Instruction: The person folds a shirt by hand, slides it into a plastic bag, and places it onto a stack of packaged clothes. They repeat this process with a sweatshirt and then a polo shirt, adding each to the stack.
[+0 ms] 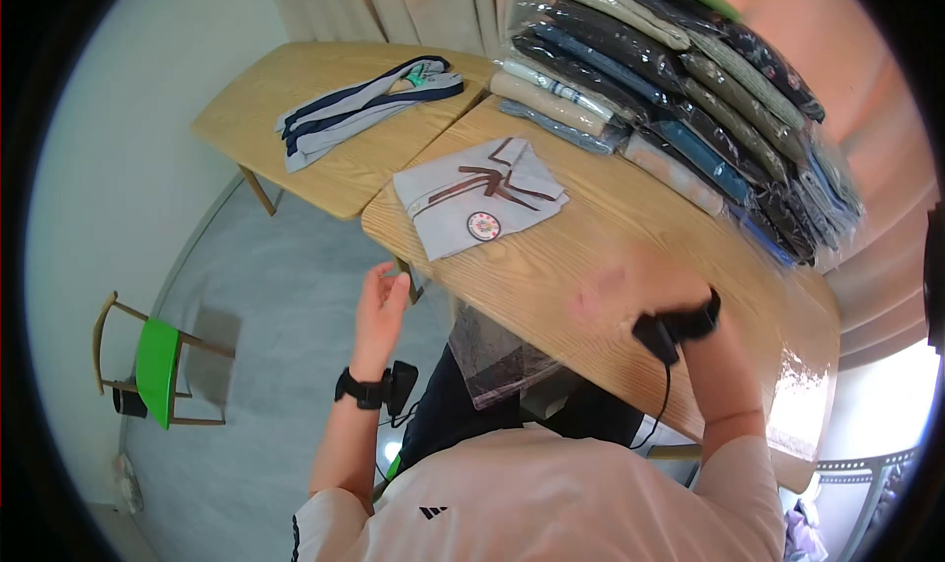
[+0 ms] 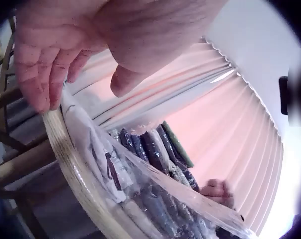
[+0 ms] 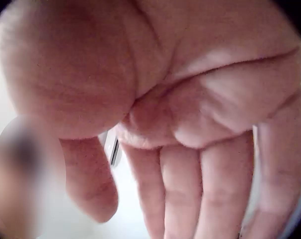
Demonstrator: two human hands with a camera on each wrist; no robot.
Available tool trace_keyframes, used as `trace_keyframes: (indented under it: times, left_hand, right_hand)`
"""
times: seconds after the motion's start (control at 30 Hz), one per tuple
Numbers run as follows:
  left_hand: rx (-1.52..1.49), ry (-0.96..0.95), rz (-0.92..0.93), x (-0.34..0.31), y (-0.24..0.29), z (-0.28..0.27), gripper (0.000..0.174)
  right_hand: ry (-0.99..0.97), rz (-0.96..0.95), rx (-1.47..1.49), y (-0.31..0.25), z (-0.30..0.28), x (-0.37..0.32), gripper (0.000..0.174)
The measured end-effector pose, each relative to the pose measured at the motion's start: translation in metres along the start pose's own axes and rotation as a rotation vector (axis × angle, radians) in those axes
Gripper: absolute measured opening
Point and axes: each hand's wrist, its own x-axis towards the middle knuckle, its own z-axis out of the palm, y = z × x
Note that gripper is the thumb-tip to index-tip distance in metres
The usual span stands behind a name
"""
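A folded light-grey garment (image 1: 443,190) with brown trim and a round patch lies near the table's front edge. Clear plastic (image 1: 492,350) hangs below that edge, above the person's lap. The left hand (image 1: 379,311) is raised off the table's front corner, fingers loosely bent; in the left wrist view the same hand (image 2: 85,47) has clear film beside its fingertips, and contact cannot be told. Blurred in the head view, the right hand (image 1: 640,286) is over the table, right of the garment. Its palm (image 3: 190,99) and extended fingers show nothing held in the right wrist view.
Plastic-wrapped folded clothes (image 1: 650,90) are piled along the table's back. A grey and navy garment (image 1: 364,109) lies on the adjoining table (image 1: 256,90). At far left stands a chair with a green seat (image 1: 157,365). Curtains (image 1: 394,11) hang behind.
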Motion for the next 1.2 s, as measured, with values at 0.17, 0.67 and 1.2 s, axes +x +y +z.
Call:
trace_keyframes:
  times: [0.17,0.67,1.2]
  left_hand:
    - [0.019,0.016,-0.251,0.029,0.009,0.020,0.042]
    - [0.065,-0.502,-0.156,0.042,0.027,0.081,0.037]
    - [0.619,-0.645,1.015,0.016,0.025,0.091,0.049]
  right_hand:
    - [0.886,0.186,-0.379,0.100,-0.086,0.043,0.027]
    - [0.982,0.364,0.109,0.135,-0.020,-0.109,0.022]
    - [1.487,0.267,-0.756,0.157,0.131,-0.175,0.055]
